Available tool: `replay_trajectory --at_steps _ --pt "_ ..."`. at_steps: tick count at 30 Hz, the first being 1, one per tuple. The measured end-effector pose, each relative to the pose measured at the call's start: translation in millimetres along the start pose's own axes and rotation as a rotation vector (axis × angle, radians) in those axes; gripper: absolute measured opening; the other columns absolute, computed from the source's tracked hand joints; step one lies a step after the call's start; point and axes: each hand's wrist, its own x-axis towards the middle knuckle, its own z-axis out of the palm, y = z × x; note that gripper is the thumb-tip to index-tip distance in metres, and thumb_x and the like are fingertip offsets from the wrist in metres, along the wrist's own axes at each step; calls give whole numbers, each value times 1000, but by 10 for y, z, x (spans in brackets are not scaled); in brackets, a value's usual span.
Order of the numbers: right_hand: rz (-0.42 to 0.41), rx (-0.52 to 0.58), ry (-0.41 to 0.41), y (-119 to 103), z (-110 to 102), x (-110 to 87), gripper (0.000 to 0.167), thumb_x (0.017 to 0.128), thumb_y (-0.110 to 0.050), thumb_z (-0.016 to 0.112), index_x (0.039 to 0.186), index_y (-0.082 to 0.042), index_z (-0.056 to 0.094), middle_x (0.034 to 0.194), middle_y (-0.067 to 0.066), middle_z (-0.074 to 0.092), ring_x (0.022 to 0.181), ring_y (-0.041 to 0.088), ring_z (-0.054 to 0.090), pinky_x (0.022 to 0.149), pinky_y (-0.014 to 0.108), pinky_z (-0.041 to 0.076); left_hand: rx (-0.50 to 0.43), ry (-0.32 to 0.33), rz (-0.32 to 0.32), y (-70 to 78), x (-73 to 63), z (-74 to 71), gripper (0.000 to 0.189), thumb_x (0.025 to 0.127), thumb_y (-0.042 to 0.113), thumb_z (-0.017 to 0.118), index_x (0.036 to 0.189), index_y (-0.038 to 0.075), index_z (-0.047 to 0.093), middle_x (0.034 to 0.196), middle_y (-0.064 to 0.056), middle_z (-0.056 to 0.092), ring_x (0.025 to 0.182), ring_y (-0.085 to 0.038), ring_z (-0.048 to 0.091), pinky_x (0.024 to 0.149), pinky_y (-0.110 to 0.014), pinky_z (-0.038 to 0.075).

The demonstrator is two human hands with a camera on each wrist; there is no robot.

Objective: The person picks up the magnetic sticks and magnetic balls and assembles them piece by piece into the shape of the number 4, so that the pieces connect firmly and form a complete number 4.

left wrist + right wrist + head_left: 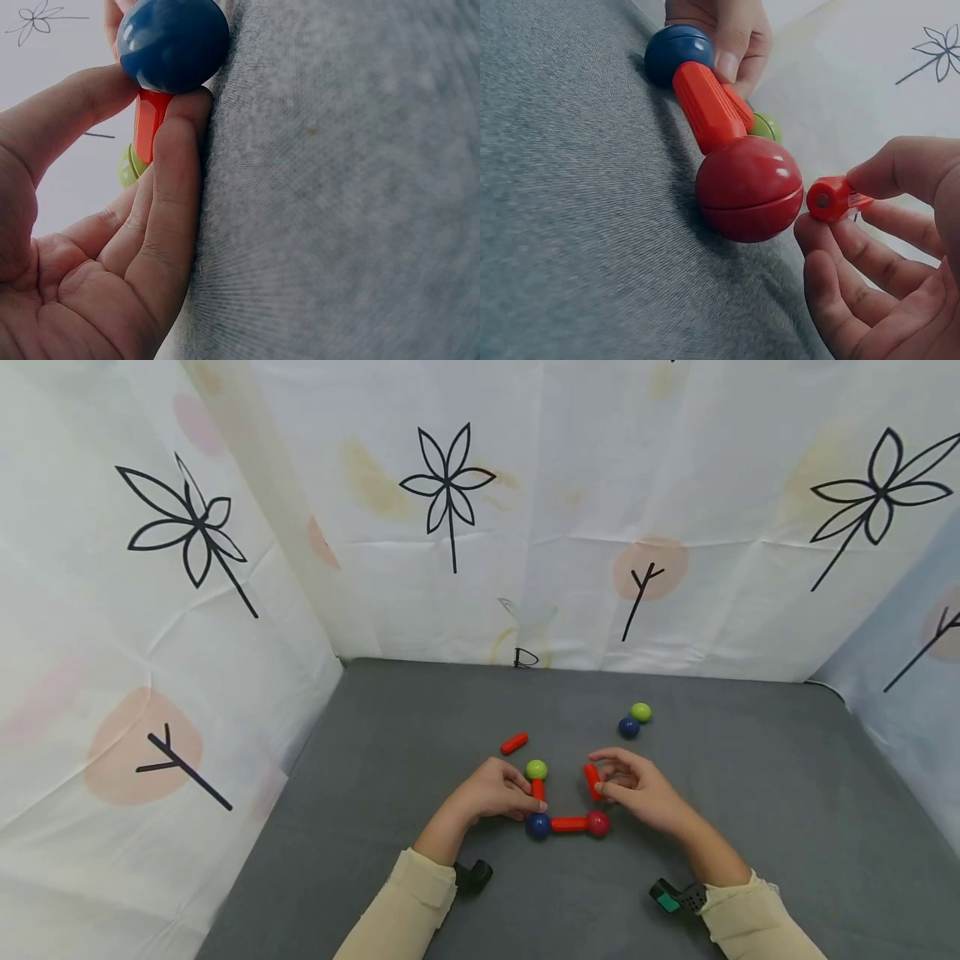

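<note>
Three balls and two red rods form an L-shaped piece on the grey surface. Its blue ball (pixel 538 826) sits at the corner, joined by a red rod (pixel 569 824) to the red ball (pixel 597 823). A second red rod (pixel 149 124) runs from the blue ball to a green ball (pixel 536 769). My left hand (pixel 497 790) pinches this second rod close to the blue ball. Between thumb and fingers, my right hand (pixel 637 787) holds a loose red magnetic rod (pixel 829 199); its round metal end faces the red ball, right beside it in the right wrist view.
Another red rod (pixel 514 743) lies behind the left hand. Farther back on the right, a lime-green ball (pixel 641 712) and a dark blue ball (pixel 629 727) rest side by side. White patterned cloth (pixel 570 510) walls in the grey tabletop (pixel 420 710) at the back and sides.
</note>
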Motion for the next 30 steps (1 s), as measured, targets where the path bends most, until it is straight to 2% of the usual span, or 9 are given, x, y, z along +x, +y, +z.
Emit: replay_trajectory --at_steps 11,30 --pt "-3 -2 38 46 50 -144 36 102 -4 68 136 4 61 108 20 64 86 9 71 75 30 63 9 -1 -1 -2 -14 -10 24 81 16 94 94 5 77 81 -7 79 68 -17 75 70 -34 66" --pt "20 27 65 54 89 -182 38 100 -4 70 136 3 60 112 22 67 90 9 72 76 28 62 3 -6 0 -30 21 -10 24 81 16 94 93 5 76 80 -7 79 67 -17 75 69 -34 66"
